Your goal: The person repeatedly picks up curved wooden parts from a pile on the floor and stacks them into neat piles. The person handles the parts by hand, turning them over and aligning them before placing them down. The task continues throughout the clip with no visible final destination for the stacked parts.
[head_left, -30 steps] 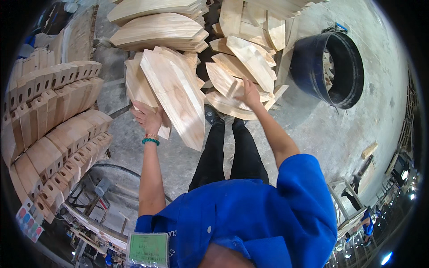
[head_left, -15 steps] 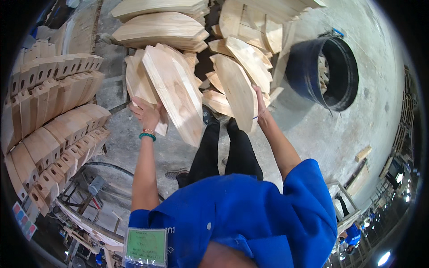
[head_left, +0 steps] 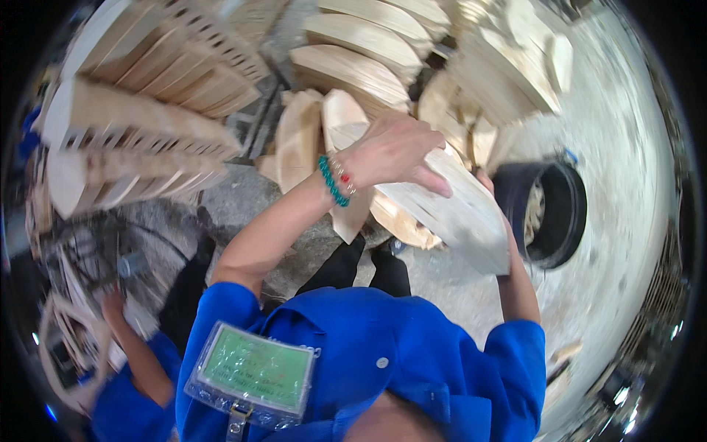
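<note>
A pale curved wooden board [head_left: 464, 221] is held in front of me, tilted, its broad face upward. My left hand [head_left: 398, 151] reaches across to its far left edge, thumb lying on the face and fingers curled over the edge. My right hand [head_left: 486, 180] grips the right side; most of it is hidden behind the board, with only fingertips showing. Beneath and left of my left wrist, similar wooden pieces [head_left: 298, 144] lean together. Another curved piece [head_left: 405, 221] lies partly under the held board.
Stacked curved pieces [head_left: 353, 74] stand ahead, with more [head_left: 508, 74] at far right. Slotted wooden parts [head_left: 140, 118] form rows on the left. A black bucket [head_left: 563, 221] containing wood scraps stands right. At lower left, another person's arm [head_left: 140, 361] is near a wooden frame [head_left: 55, 368].
My left hand has let go of the left-hand piece and crossed rightward onto the board in my right hand. That board has come up and right. The view has turned; another person appears lower left.
</note>
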`<move>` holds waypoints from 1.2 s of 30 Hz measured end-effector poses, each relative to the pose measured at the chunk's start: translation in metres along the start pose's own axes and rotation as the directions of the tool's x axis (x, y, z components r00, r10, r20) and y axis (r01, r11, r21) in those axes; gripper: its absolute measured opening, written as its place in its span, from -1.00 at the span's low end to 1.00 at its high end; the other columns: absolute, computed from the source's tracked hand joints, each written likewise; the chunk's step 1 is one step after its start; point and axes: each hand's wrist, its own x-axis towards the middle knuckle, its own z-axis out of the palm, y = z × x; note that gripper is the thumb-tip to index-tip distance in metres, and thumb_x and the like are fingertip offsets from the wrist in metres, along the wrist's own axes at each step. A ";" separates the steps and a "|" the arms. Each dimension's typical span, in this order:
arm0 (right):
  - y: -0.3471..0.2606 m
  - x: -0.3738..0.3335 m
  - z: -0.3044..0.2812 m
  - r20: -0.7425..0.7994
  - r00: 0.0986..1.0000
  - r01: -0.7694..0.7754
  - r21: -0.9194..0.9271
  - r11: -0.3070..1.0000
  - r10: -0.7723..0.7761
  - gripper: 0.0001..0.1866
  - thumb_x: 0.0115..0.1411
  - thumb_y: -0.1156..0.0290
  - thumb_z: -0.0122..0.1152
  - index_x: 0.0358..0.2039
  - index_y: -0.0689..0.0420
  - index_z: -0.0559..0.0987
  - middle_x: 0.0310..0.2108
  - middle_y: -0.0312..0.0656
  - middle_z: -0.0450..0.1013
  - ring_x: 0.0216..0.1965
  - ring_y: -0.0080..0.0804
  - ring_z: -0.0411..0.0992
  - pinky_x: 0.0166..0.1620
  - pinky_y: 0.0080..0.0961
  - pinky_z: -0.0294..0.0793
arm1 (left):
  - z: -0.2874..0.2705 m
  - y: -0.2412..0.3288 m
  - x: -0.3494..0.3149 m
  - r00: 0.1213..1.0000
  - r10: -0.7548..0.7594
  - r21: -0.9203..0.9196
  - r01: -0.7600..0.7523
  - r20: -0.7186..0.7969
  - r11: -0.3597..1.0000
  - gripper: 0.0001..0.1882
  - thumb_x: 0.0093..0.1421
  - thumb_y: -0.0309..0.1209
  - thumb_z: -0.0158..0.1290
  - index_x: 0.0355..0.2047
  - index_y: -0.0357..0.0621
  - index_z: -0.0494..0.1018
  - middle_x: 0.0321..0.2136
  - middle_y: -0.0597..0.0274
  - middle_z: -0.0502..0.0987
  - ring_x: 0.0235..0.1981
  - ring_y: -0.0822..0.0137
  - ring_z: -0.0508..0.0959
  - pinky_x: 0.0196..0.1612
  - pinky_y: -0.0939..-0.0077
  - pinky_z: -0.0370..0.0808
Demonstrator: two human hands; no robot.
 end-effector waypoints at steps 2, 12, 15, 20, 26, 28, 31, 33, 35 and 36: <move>-0.007 -0.009 0.041 0.283 0.959 0.026 0.000 1.000 -0.025 -0.22 0.29 -0.23 -0.22 0.26 0.18 0.23 0.16 0.15 0.27 0.06 0.10 0.38 -0.13 -0.13 0.59 | -0.037 -0.002 -0.005 0.926 -0.223 -0.154 0.279 0.304 0.948 -0.25 0.01 0.27 0.10 -0.10 -0.18 0.53 -0.34 0.09 0.60 -0.24 0.21 0.59 -0.12 0.31 0.44; 0.051 0.016 -0.006 0.062 0.991 0.135 -0.397 0.908 -0.120 -0.23 0.27 -0.19 -0.12 0.33 0.05 0.12 0.19 0.10 0.25 0.06 -0.12 0.39 -0.08 -0.30 0.57 | 0.065 -0.104 -0.209 0.099 -0.972 -0.849 0.473 -0.215 0.236 -0.45 0.23 0.03 0.02 -0.26 -0.34 0.54 -0.49 0.22 0.57 -0.48 0.45 0.47 -0.36 0.49 0.42; 0.074 0.015 0.011 0.073 0.993 0.116 -0.427 0.897 -0.094 -0.24 0.23 -0.13 0.03 0.30 0.08 0.20 0.17 0.09 0.28 0.07 -0.15 0.38 -0.02 -0.27 0.52 | 0.087 -0.114 -0.214 0.047 -0.992 -0.853 0.507 -0.117 0.125 -0.41 0.23 0.04 0.00 -0.15 -0.36 0.49 -0.34 0.05 0.58 -0.32 0.34 0.53 -0.21 0.44 0.45; 0.107 0.032 0.052 0.127 0.992 0.068 -0.506 0.860 -0.004 -0.41 0.30 0.15 0.04 0.28 0.09 0.23 0.14 -0.08 0.34 0.08 -0.25 0.37 0.04 -0.30 0.47 | 0.116 -0.143 -0.246 0.211 -0.930 -0.343 0.886 -0.301 0.312 -0.20 0.21 0.08 -0.03 0.24 -0.32 0.16 0.19 -0.28 0.25 0.27 -0.03 0.22 0.27 0.28 0.19; 0.152 0.063 0.076 0.190 0.982 0.099 -0.536 0.839 0.006 -0.31 0.30 0.02 0.05 0.30 0.14 0.19 0.20 -0.06 0.27 0.19 -0.29 0.28 0.13 -0.34 0.39 | 0.137 -0.161 -0.266 0.320 -0.947 -0.713 0.658 -0.024 0.241 -0.18 0.25 0.10 -0.07 0.28 -0.31 0.09 0.20 -0.14 0.29 0.25 0.07 0.27 0.27 0.36 0.17; 0.169 0.081 0.070 0.078 0.996 0.082 -0.576 0.813 -0.045 -0.35 0.32 0.05 0.02 0.30 0.13 0.19 0.22 -0.08 0.24 0.21 -0.29 0.25 0.15 -0.32 0.36 | 0.154 -0.157 -0.244 0.388 -0.922 -0.807 0.545 0.005 0.225 -0.17 0.25 0.10 -0.06 0.28 -0.32 0.08 0.18 -0.10 0.30 0.22 0.14 0.30 0.26 0.39 0.17; 0.198 0.112 0.071 -0.064 0.993 0.044 -0.575 0.817 -0.098 -0.32 0.33 0.00 -0.04 0.33 0.12 0.14 0.30 -0.08 0.13 0.30 -0.27 0.12 0.25 -0.31 0.22 | 0.162 -0.156 -0.232 0.432 -0.899 -0.874 0.462 0.074 0.150 -0.15 0.23 0.10 -0.02 0.28 -0.34 0.08 0.17 -0.06 0.32 0.19 0.20 0.32 0.25 0.42 0.19; 0.227 0.136 0.098 -0.063 0.992 0.059 -0.507 0.860 -0.106 -0.30 0.34 -0.01 -0.06 0.34 0.12 0.11 0.33 -0.06 0.08 0.33 -0.26 0.06 0.29 -0.30 0.14 | 0.153 -0.165 -0.263 0.373 -0.921 -0.863 0.497 0.114 0.094 -0.13 0.21 0.10 0.02 0.28 -0.35 0.08 0.17 -0.04 0.32 0.18 0.22 0.33 0.24 0.43 0.20; 0.251 0.166 0.134 0.031 0.984 0.167 -0.490 0.856 -0.174 -0.31 0.37 -0.02 -0.18 0.31 0.24 0.12 0.33 -0.02 0.06 0.36 -0.23 0.00 0.34 -0.35 -0.01 | 0.127 -0.176 -0.314 0.263 -0.957 -0.813 0.579 0.123 0.054 -0.11 0.18 0.10 0.05 0.28 -0.35 0.07 0.17 -0.03 0.32 0.18 0.23 0.33 0.24 0.44 0.20; 0.251 0.193 0.113 0.007 0.955 0.248 -0.566 0.786 -0.296 -0.33 0.38 0.00 -0.22 0.28 0.29 0.15 0.32 0.02 0.08 0.34 -0.21 0.02 0.33 -0.38 -0.01 | 0.131 -0.178 -0.294 0.299 -0.938 -0.836 0.549 0.176 0.018 -0.10 0.17 0.09 0.07 0.28 -0.35 0.07 0.17 -0.01 0.32 0.18 0.23 0.32 0.24 0.44 0.20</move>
